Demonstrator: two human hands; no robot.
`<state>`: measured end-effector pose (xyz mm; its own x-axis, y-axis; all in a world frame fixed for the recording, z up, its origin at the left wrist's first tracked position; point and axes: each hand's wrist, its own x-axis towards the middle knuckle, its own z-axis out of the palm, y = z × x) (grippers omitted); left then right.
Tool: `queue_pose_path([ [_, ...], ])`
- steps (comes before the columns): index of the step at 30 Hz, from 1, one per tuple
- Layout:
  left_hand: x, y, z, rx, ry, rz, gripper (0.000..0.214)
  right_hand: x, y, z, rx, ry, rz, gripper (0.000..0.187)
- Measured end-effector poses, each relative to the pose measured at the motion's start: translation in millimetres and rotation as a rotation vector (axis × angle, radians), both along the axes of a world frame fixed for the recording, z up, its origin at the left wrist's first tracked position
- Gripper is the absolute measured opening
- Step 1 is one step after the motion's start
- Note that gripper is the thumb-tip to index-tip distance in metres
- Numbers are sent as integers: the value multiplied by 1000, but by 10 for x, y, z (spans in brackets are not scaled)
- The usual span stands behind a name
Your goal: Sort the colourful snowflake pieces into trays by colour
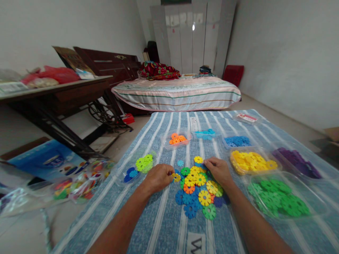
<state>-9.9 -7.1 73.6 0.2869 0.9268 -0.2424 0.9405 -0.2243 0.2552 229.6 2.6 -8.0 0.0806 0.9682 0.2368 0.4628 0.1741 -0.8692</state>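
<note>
A heap of flat plastic snowflake discs point(198, 190) in yellow, blue, green and orange lies in the middle of a blue striped cloth point(164, 225). My left hand point(157, 177) rests at the heap's left edge, its fingers curled and pinching a yellow disc point(176, 177). My right hand point(218, 170) lies on the heap's upper right, fingers bent down onto a blue disc beside a yellow one point(198, 159). Clear trays around the heap hold discs by colour: green point(278, 199), yellow point(251, 161), purple point(296, 160), blue point(237, 141), light blue point(205, 133), orange point(177, 139), lime and blue point(139, 165).
A clear bag of mixed discs point(76, 183) and a blue box point(47, 160) lie on the floor at the left. A dark sewing-machine table point(60, 95) stands behind them. A bed point(177, 91) and white wardrobe point(190, 35) fill the far end.
</note>
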Motion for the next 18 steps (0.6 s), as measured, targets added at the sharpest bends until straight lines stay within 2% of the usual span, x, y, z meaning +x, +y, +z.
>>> queue_pose_path([
  [5, 12, 4, -10, 13, -92, -3, 19, -5, 8, -7, 2, -3, -2, 31],
  [12, 106, 101, 63, 46, -376, 66, 24, -16, 31, -18, 5, 13, -10, 28],
  [15, 295, 183, 66, 40, -464, 70, 22, -21, 43, -41, 5, 28, -17, 28],
  [18, 655, 265, 71, 14, -535, 34, 20, -24, 55, -66, 8, 61, -6, 28],
])
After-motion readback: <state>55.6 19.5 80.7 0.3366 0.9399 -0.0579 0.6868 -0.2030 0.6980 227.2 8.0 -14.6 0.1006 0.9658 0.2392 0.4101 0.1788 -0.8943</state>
